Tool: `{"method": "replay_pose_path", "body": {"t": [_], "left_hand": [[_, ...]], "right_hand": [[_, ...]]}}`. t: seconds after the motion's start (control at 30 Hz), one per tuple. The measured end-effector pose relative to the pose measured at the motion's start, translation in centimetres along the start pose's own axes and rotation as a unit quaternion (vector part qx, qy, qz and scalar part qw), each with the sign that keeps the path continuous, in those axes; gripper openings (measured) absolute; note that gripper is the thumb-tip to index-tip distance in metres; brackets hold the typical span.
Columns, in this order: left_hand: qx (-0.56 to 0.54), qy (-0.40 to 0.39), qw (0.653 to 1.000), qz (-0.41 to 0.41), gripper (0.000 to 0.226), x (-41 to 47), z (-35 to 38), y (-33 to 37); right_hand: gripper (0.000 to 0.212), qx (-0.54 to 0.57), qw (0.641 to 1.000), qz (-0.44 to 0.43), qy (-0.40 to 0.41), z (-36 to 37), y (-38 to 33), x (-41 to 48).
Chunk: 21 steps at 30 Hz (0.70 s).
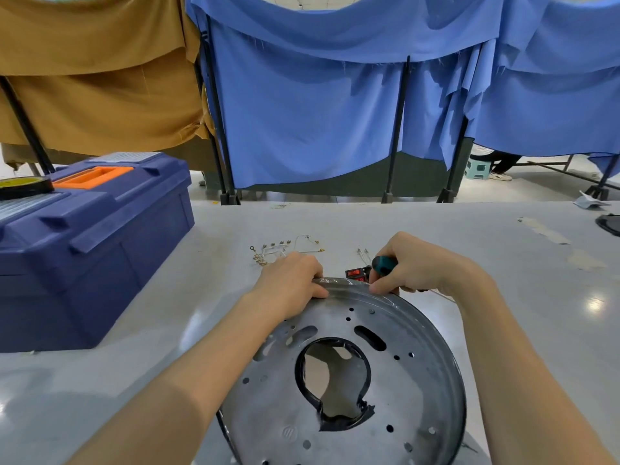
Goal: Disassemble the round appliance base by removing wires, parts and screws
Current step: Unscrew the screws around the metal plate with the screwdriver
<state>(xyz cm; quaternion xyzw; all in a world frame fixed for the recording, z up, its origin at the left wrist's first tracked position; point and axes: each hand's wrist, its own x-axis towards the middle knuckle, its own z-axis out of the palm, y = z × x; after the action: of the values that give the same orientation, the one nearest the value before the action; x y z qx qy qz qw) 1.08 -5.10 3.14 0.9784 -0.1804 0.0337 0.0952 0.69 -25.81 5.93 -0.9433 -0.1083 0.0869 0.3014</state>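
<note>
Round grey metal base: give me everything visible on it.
The round grey metal base is a dished disc, tilted over the pale table. It has a large central opening with a torn black rim, slots and small holes. The left hand grips its far rim; the right hand, holding a teal-handled tool, touches the rim.
</note>
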Motion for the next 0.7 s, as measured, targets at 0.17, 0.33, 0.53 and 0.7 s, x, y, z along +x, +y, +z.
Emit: {"method": "replay_pose_path", "body": {"t": [0.17,0.33,0.53,0.7], "left_hand": [[0.015,0.004,1.0,0.013,0.028,0.27,0.17,-0.12],[0.029,-0.022,0.999,0.029,0.033,0.43,0.11,-0.31],[0.054,-0.009,0.998,0.01,0.025,0.66,0.15,-0.39],[0.067,-0.009,0.998,-0.018,0.025,0.49,0.11,-0.85]], "right_hand": [[0.011,-0.016,1.0,0.016,-0.002,-0.11,-0.12,-0.07],[0.018,-0.034,0.999,0.033,-0.005,-0.14,-0.26,-0.26],[0.021,-0.04,0.999,0.026,0.001,0.1,-0.3,-0.02],[0.033,-0.04,0.999,0.022,0.005,0.31,-0.54,0.14]]}}
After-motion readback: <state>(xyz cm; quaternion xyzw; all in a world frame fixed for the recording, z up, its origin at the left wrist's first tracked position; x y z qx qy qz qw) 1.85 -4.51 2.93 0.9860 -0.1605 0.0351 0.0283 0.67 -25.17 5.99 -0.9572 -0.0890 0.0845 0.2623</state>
